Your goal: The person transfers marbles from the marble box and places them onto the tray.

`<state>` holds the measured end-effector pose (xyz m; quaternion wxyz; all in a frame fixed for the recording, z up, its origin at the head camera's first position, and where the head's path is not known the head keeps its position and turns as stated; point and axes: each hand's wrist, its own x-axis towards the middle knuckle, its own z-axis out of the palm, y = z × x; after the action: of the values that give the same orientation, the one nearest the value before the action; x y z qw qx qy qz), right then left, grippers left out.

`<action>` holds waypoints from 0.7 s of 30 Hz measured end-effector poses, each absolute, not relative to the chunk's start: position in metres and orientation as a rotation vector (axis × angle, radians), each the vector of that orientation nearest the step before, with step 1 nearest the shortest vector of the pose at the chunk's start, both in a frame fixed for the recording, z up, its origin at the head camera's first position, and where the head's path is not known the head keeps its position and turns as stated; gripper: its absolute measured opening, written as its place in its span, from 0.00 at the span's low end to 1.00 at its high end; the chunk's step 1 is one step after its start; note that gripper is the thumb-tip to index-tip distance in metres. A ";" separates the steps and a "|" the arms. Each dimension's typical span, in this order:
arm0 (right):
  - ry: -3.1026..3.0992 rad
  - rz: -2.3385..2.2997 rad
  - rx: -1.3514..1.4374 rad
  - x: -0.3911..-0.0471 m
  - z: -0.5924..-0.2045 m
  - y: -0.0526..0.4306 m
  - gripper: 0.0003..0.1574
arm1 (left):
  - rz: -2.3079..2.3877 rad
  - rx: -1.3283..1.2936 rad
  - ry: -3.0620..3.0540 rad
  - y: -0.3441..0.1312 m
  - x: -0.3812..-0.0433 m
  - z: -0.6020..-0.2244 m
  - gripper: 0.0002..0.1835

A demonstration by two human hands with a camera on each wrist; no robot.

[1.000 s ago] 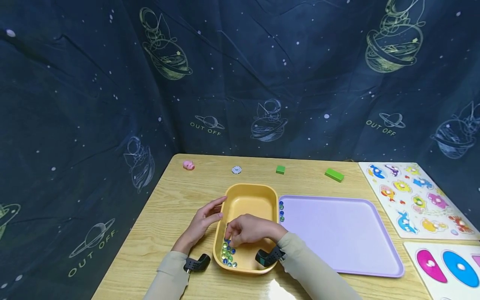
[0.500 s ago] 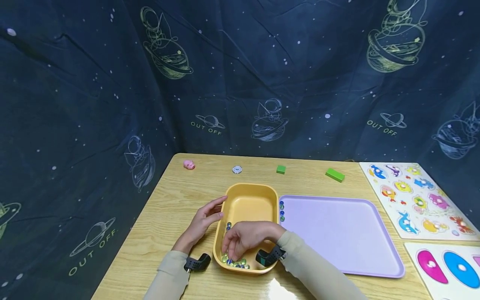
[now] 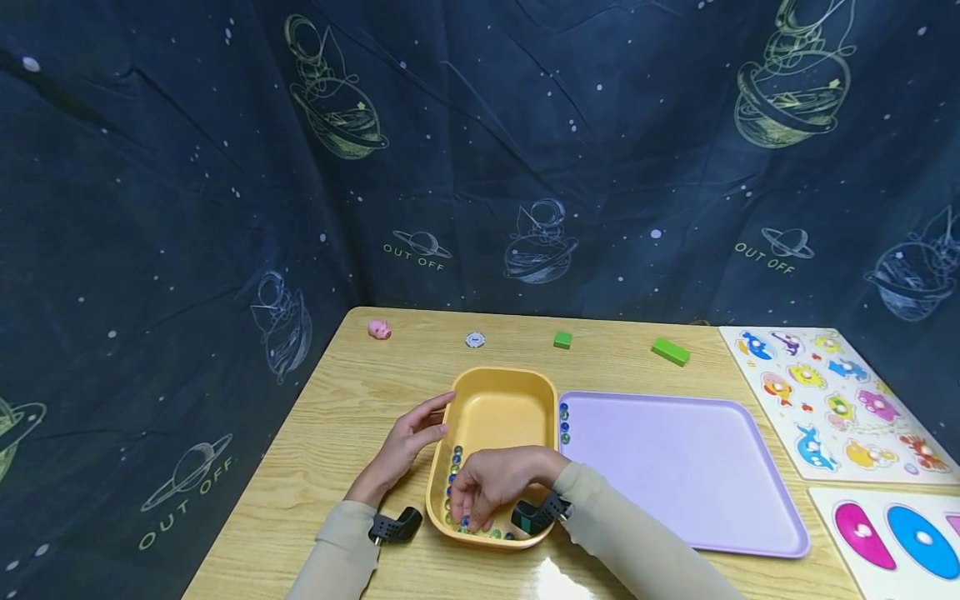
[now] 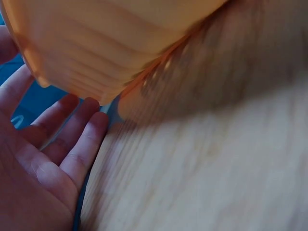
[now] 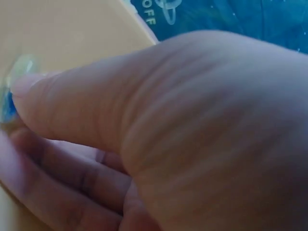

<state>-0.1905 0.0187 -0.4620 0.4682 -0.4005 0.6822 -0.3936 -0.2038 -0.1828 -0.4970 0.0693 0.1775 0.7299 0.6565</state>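
In the head view a yellow-orange plastic bin point(image 3: 504, 377) holds several blue and green-yellow glass marbles point(image 3: 453, 475) along its left wall and near edge. My right hand point(image 3: 498, 479) reaches down inside, its thumb and index fingertip pinching a marble point(image 5: 9, 103) with blue in it, seen in the right wrist view. A pale green marble lies just beyond the thumb tip there. At the bin's left side, my left hand point(image 3: 405, 446) rests against the outer wall and rim with fairly straight fingers; in the left wrist view the fingertips touch beneath the rim.
A purple tray point(image 3: 682, 475) right of the bin has several marbles point(image 3: 565, 423) lined along its left edge. A pink pig point(image 3: 379, 330), a poker chip point(image 3: 475, 340), a green square block point(image 3: 562, 340) and a longer green block point(image 3: 671, 351) stand behind. Puzzle boards point(image 3: 817, 454) lie far right.
My right hand has moved down toward the bin's near left corner. Marbles that were clustered there are now spread along the left wall and near edge. The left hand has stayed in place.
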 end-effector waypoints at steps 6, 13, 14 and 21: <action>1.841 -0.918 -1.191 -0.193 -0.455 0.022 0.07 | 1.981 0.555 2.181 -0.183 -0.204 -0.496 0.25; 1.948 -1.040 -1.236 -0.196 -0.444 0.035 0.09 | 1.973 0.576 2.183 -0.182 -0.204 -0.496 0.25; 1.966 -1.067 -1.237 -0.197 -0.443 0.037 0.09 | 1.968 0.580 2.190 -0.182 -0.204 -0.497 0.25; 2.125 -1.271 -1.137 -0.205 -0.435 0.056 0.08 | 1.962 0.581 2.206 -0.183 -0.205 -0.498 0.25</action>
<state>-0.2051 0.0560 -0.4350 0.2069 -0.4082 0.7630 -0.4565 -0.2051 -0.1825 -0.4978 0.0662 0.1927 0.7315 0.6506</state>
